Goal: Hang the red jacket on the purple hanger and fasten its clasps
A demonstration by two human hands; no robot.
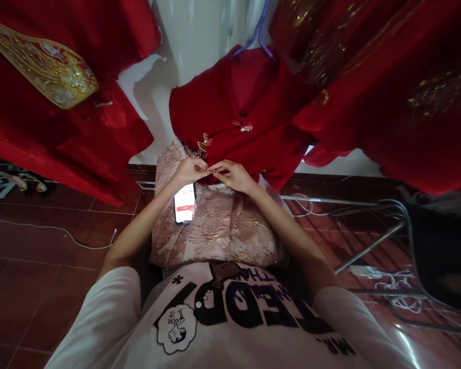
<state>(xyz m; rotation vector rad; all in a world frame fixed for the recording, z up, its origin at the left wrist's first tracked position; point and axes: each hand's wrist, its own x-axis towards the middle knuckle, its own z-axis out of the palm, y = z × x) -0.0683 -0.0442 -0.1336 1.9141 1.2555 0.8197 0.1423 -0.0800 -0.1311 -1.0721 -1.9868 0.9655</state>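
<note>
A red sleeveless-looking garment [223, 102] hangs from a purple hanger [259, 38], its lower part reaching my lap. Beaded ornaments in red, gold and pearl white mark its front: one fastening [246, 127] near the neckline, another ornament [203, 145] with dangling strands lower down. My left hand [190, 170] and my right hand [234, 175] meet at the garment's lower front, fingertips pinched together. Between them is something tiny, perhaps beaded, too small to name. Under both forearms lies pink-gold brocade fabric [230, 225]. Beside my left wrist rests a lit phone [185, 204].
Red garments hang on both sides, one with a gold embroidered panel [61, 72]. At right stands a black chair [441, 246] with a metal frame. White cables [403, 294] and a power strip [364, 270] lie on the red tiled floor [34, 261]. Shoes [30, 184] sit at far left.
</note>
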